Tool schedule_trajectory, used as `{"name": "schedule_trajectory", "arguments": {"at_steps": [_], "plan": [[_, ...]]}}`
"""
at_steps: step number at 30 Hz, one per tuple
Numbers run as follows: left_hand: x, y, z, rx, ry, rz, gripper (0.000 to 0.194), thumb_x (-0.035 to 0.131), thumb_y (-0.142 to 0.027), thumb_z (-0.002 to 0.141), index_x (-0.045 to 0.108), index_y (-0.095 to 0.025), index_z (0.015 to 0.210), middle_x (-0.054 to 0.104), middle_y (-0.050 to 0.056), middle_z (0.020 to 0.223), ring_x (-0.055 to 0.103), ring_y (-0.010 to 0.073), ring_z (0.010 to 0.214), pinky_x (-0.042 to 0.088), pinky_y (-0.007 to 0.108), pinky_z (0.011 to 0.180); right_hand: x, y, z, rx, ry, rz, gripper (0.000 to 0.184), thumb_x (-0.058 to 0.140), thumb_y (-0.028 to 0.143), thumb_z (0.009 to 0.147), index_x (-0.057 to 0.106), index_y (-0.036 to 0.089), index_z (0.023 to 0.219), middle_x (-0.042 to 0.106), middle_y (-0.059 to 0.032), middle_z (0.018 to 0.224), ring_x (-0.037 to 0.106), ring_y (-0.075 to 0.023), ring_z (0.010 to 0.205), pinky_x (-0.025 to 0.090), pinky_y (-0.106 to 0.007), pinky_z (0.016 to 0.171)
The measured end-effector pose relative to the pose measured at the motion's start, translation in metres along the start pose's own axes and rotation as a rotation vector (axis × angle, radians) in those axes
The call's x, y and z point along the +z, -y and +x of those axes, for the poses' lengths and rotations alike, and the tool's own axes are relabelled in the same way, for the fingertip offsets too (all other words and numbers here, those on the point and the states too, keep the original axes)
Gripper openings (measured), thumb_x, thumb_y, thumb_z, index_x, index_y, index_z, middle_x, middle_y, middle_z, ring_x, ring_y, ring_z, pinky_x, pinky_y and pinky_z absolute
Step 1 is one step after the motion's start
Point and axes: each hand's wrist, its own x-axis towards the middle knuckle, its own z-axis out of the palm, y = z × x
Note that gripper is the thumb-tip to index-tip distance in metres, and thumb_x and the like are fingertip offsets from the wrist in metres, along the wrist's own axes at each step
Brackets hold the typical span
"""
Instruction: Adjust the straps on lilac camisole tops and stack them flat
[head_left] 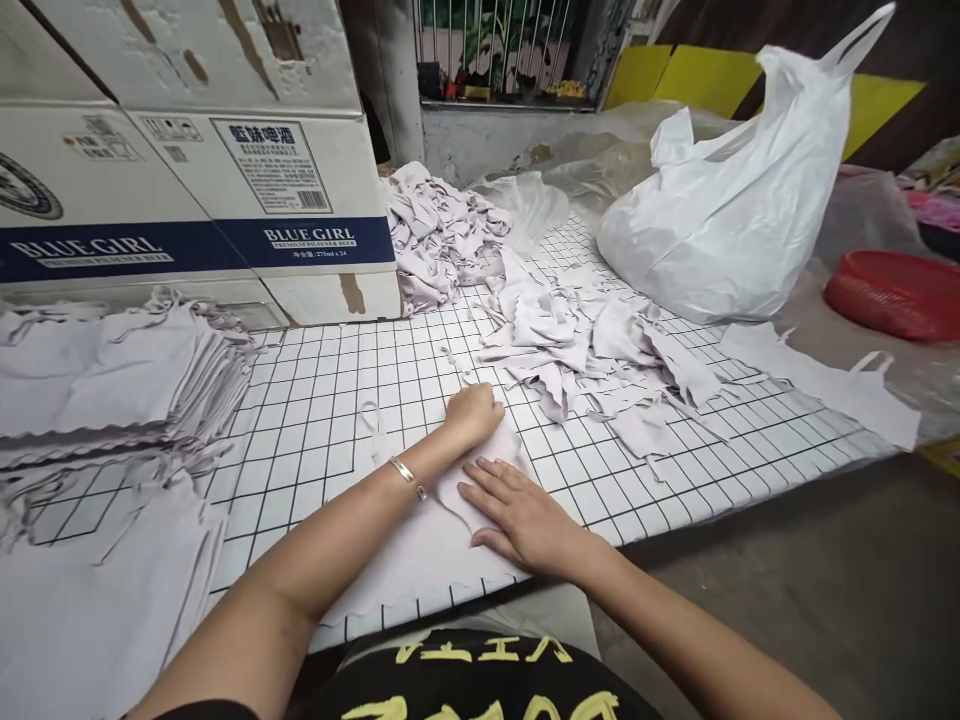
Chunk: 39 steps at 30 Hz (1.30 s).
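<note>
A pale lilac strappy garment, like a camisole (420,550), lies flat on the table in front of me. My left hand (474,412) is closed in a fist at its far edge, gripping the cloth there; the fingertips are hidden. A thin strap (454,362) shows just beyond that fist, and another strap loop (369,418) sticks out to its left. Flat on the garment, with fingers stretched out, rests my right hand (525,515). A fold in the cloth runs between my left forearm and my right hand.
Stacked garments (97,370) lie at left, before a cardboard box (315,270). Loose pieces (577,340) and a heap (442,230) are farther back on the grid-patterned table (630,480). A white plastic bag (720,220), a single garment (825,380) and a red basket (900,295) are rightward.
</note>
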Motion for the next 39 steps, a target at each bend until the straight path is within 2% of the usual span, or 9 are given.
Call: {"name": "schedule_trajectory", "arguments": {"at_steps": [4,9,14,20,24,27,30,34,39], "plan": [[-0.017,-0.001,0.004,-0.131,0.106,-0.342,0.014,0.058,-0.021,0.086,0.044,-0.02,0.088,0.07,0.01,0.086,0.067,0.021,0.082,0.052,0.036,0.072,0.003,0.0,-0.005,0.001,0.003,0.005,0.056,0.051,0.049,0.101,0.039,0.019,0.148,0.02,-0.008,0.155,0.013,-0.0259,0.144,0.018,-0.048,0.118],[-0.039,-0.011,0.026,-0.303,0.138,-0.969,0.035,0.056,0.0,0.084,0.043,-0.017,0.112,0.07,0.012,0.097,0.07,0.0184,0.082,0.058,0.035,0.075,0.004,0.001,-0.005,0.011,0.008,0.023,0.057,0.049,0.05,0.102,0.037,0.021,0.149,0.019,-0.0071,0.155,0.012,-0.0255,0.144,0.016,-0.049,0.118],[-0.064,-0.026,0.064,-0.283,0.099,-1.025,0.071,0.044,0.007,0.086,0.015,-0.016,0.146,0.064,0.019,0.117,0.069,0.0207,0.096,0.06,0.035,0.079,0.003,0.002,-0.006,0.016,0.008,0.045,0.057,0.047,0.049,0.102,0.037,0.019,0.149,0.018,-0.0082,0.155,0.012,-0.0256,0.144,0.017,-0.047,0.119],[-0.092,-0.043,0.087,-0.128,0.086,-1.001,0.089,0.046,0.006,0.085,-0.006,-0.021,0.152,0.064,0.017,0.122,0.069,0.0199,0.099,0.059,0.034,0.083,0.004,0.002,-0.009,0.025,0.01,0.138,0.057,0.047,0.049,0.102,0.035,0.02,0.15,0.017,-0.0078,0.156,0.01,-0.0261,0.144,0.014,-0.047,0.119],[-0.1,-0.052,0.071,0.167,0.073,-0.92,0.095,0.062,0.003,0.077,0.006,-0.012,0.153,0.071,0.015,0.109,0.071,0.0198,0.091,0.055,0.038,0.091,-0.005,-0.005,-0.007,0.025,-0.04,0.393,0.05,0.054,0.047,0.1,0.049,0.021,0.142,0.034,-0.0097,0.15,0.024,-0.0299,0.14,0.02,-0.051,0.116],[-0.095,-0.058,0.043,0.413,0.098,-0.753,0.088,0.066,-0.001,0.073,0.024,-0.011,0.15,0.074,0.011,0.1,0.07,0.0204,0.094,0.05,0.04,0.097,-0.032,-0.022,0.006,0.168,-0.325,0.805,0.035,0.054,0.047,0.097,0.065,0.021,0.118,0.061,-0.0097,0.121,0.054,-0.0265,0.115,0.043,-0.044,0.1],[-0.085,-0.064,0.013,0.604,0.14,-0.571,0.081,0.058,-0.001,0.074,0.031,-0.016,0.149,0.075,0.007,0.099,0.066,0.0212,0.104,0.049,0.036,0.096,-0.071,-0.042,0.025,0.287,-0.549,1.156,0.03,0.064,0.047,0.09,0.068,0.021,0.105,0.065,-0.007,0.107,0.06,-0.0205,0.094,0.049,-0.031,0.077],[-0.073,-0.067,-0.016,0.627,0.21,-0.504,0.082,0.051,-0.003,0.074,0.029,-0.022,0.151,0.072,0.008,0.109,0.069,0.0208,0.095,0.055,0.028,0.07,-0.11,-0.052,0.046,0.233,-0.449,1.45,0.034,0.081,0.044,0.076,0.07,0.017,0.093,0.065,-0.0072,0.1,0.057,-0.0141,0.079,0.043,-0.022,0.064],[-0.069,-0.063,-0.026,0.665,0.205,-0.452,0.083,0.046,-0.003,0.071,0.028,-0.017,0.151,0.072,0.01,0.108,0.066,0.0223,0.105,0.054,0.026,0.069,-0.115,-0.043,0.053,0.322,-0.342,1.64,0.033,0.09,0.036,0.068,0.067,0.013,0.076,0.062,-0.0037,0.076,0.049,-0.009,0.062,0.039,-0.018,0.055]]}}
